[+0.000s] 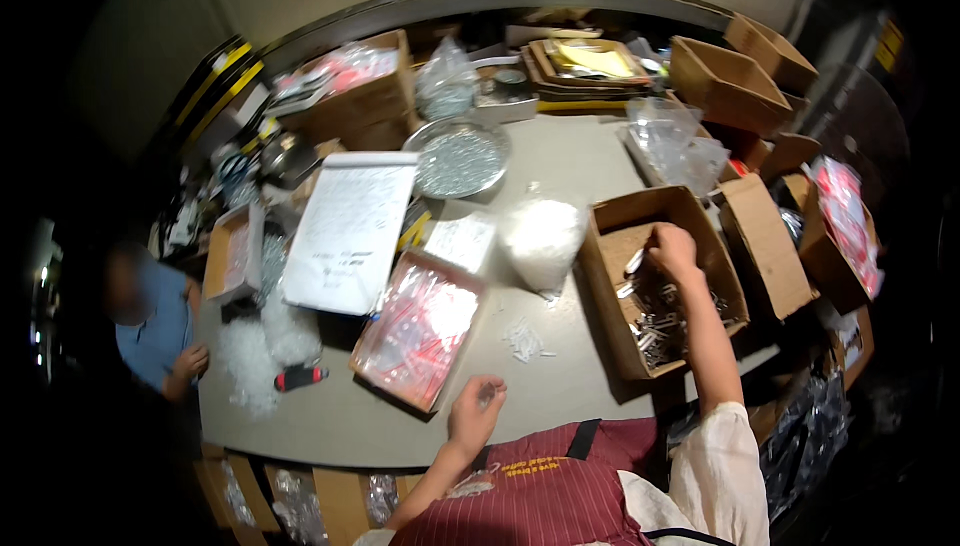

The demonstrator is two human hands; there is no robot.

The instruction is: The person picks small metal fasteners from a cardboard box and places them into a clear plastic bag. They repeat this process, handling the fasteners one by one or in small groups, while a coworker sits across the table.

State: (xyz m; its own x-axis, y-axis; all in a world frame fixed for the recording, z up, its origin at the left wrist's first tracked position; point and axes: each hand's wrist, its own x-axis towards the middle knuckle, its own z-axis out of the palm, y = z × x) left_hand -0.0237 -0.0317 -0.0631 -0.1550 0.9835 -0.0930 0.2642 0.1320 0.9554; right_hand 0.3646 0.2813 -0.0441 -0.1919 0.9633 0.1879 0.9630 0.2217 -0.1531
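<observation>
My right hand (672, 250) reaches into an open cardboard box (612, 338) holding many small metal pieces (658, 331). Its fingers are curled together, and a small pale, elongated piece (635, 262) shows right at their tips. Whether that piece is gripped is hard to make out. Over the table's near edge, my left hand (474, 414) is closed around a small greyish, shiny thing (488, 392), too small to name. Between the hands lies a little pile of short white sticks (525, 341). Left of it stands a box of red-printed clear plastic bags (420, 328).
A plump bag of white material (543, 241) stands mid-table, near a metal bowl (462, 159) of small shiny parts. A clipboard with paper (350, 231), a red-and-black tool (300, 377) and clear plastic pieces (248, 361) lie left. Another person (158, 331) is at the left edge.
</observation>
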